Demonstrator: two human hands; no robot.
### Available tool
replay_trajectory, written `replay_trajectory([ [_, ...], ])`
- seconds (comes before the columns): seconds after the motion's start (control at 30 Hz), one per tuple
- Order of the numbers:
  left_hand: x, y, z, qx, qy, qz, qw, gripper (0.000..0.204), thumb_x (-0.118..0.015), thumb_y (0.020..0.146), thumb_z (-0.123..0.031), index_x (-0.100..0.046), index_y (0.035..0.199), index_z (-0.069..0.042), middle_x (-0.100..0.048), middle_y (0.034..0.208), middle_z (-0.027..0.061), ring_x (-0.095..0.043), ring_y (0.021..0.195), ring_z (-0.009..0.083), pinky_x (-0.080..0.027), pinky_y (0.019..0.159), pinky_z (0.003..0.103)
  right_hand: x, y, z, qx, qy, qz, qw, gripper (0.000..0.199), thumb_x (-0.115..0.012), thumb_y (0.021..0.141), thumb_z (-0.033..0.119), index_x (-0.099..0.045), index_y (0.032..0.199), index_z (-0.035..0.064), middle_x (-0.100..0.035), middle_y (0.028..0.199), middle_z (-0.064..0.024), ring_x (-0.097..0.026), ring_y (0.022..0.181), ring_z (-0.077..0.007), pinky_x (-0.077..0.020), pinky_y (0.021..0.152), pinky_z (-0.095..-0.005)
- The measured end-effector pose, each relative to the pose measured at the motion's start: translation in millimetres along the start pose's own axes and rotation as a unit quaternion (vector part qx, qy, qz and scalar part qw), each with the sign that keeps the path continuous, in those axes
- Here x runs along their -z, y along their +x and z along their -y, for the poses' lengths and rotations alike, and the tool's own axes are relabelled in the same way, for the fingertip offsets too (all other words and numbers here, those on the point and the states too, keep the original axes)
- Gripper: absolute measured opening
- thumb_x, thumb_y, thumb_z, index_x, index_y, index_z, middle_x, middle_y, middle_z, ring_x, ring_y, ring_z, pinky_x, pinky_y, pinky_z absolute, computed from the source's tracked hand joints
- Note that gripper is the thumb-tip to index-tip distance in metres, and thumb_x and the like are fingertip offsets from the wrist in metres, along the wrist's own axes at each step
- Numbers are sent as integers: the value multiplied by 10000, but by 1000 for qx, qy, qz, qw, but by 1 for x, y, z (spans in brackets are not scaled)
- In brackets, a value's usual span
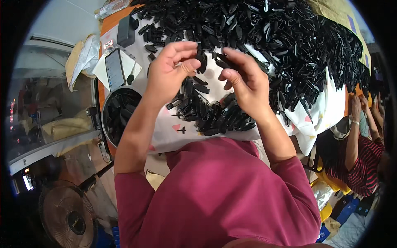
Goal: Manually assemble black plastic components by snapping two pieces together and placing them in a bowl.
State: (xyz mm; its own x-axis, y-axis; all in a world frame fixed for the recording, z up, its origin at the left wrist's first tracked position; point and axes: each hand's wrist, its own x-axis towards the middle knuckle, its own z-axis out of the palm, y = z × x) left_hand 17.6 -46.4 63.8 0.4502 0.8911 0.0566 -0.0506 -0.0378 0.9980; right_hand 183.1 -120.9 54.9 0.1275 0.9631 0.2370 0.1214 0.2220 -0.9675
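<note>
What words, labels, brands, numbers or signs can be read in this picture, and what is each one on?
None can be read clearly.
Phone screen: rows of small marks, too small to read.
Fan hub: a faint pale mark, too blurred to read.
Black plastic pieces: no legible lettering shows on them.

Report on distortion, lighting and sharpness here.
Head view: fisheye distortion, with blackness closing off the corners; head view: a bright light patch on the maroon shirt; head view: the black parts run together, with small glints on some; head view: left hand and right hand look fairly sharp, while the fan at lower left is dim.
</note>
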Motion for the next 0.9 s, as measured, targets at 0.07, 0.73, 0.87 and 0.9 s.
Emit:
replay_trajectory([
  [0.07,-3,-6,-6,-24,-18,-27,999,236,-622,815,-105,-564,1010,14,-615,897,57,-567,744,98,-477,687,213,1,2,-4,106,-77,12,991,317,-574,834,44,-534,1146,4,-580,950,-85,-569,724,-96,-473,553,-194],
  [0.73,-37,-27,22,27,-205,-53,977,279,-589,835,-73,-537,1091,26,-613,982,64,-564,851,89,-467,749,221,-9,-15,-4,207,-233,-66,948,320,-622,728,-69,-599,1038,5,-600,898,-126,-596,724,-199,-481,596,-253],
  [0.87,-37,-35,22,42,-226,-70,971,263,-592,827,-58,-546,1071,30,-619,978,80,-564,858,100,-446,779,220,-15,-25,-9,83,-148,-57,984,305,-610,766,-35,-562,1067,-11,-568,1013,-104,-584,786,-139,-535,581,-242],
  [0.9,-36,-39,19,64,-276,-74,956,237,-597,823,-60,-558,1042,20,-622,966,79,-559,863,97,-430,797,218,-17,-25,-2,-101,48,-65,992,267,-604,786,-12,-549,1046,-36,-570,993,-99,-582,774,-122,-545,573,-248],
])
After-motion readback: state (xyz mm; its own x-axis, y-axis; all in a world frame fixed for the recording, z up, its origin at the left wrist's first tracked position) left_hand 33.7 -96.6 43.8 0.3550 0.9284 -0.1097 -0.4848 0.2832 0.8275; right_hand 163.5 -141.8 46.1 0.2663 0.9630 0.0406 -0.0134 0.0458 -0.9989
